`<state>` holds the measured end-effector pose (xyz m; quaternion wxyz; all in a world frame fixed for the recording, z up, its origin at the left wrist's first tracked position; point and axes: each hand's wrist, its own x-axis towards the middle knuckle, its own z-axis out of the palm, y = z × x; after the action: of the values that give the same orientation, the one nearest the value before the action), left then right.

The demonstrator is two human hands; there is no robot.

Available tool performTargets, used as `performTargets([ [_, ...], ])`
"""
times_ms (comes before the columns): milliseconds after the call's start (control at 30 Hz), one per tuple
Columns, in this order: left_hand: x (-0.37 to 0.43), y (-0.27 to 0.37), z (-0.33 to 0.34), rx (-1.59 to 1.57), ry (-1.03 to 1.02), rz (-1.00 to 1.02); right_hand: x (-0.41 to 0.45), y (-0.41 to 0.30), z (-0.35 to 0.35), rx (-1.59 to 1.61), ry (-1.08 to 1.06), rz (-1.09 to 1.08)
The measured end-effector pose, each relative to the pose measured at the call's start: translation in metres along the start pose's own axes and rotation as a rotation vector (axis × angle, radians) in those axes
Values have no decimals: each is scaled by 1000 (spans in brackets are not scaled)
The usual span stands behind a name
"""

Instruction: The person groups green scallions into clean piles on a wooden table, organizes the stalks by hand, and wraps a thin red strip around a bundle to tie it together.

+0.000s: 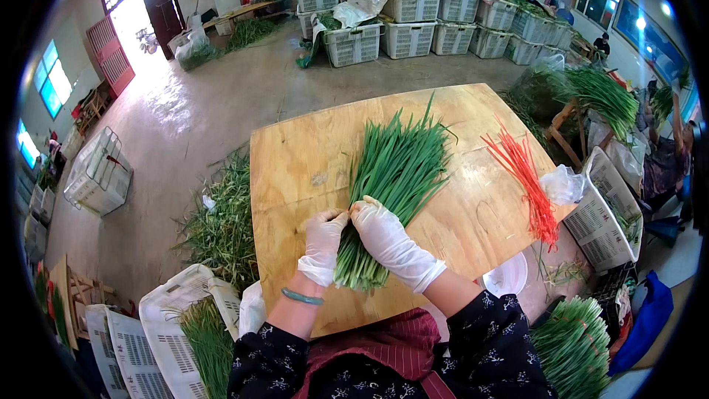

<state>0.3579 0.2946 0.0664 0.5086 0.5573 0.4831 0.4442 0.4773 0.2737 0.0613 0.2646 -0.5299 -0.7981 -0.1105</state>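
Observation:
A bunch of green leafy stalks, apparently garlic chives (396, 169), lies on a plywood table top (299, 160), its pale cut ends towards me. My left hand (324, 238) and my right hand (390, 241), both in whitish thin gloves, meet at the left side of the bunch. Their fingertips pinch together there at a small reddish tie, mostly hidden by the fingers. The right hand lies across the stalks. A pile of red plastic ties (526, 183) rests on the right part of the table, beside a crumpled clear plastic bag (562, 184).
Heaped loose greens (224, 221) lie on the floor left of the table. White crates stand at lower left (180, 332) and right (604, 221). Tied chive bundles (573, 349) sit at lower right, near a white basin (507, 274). A co-worker (667, 160) is at far right.

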Motion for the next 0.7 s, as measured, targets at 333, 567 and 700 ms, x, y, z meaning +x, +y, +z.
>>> performTargets([
  [333, 1, -17, 2, -60, 12, 13, -3, -21, -13, -353, -141, 311],
  [567, 0, -14, -1, -65, -51, 11, -3, -14, -3, -44, -66, 327],
  [700, -2, -14, 1, -40, -3, 11, -2, -16, -4, 5, -46, 301],
])
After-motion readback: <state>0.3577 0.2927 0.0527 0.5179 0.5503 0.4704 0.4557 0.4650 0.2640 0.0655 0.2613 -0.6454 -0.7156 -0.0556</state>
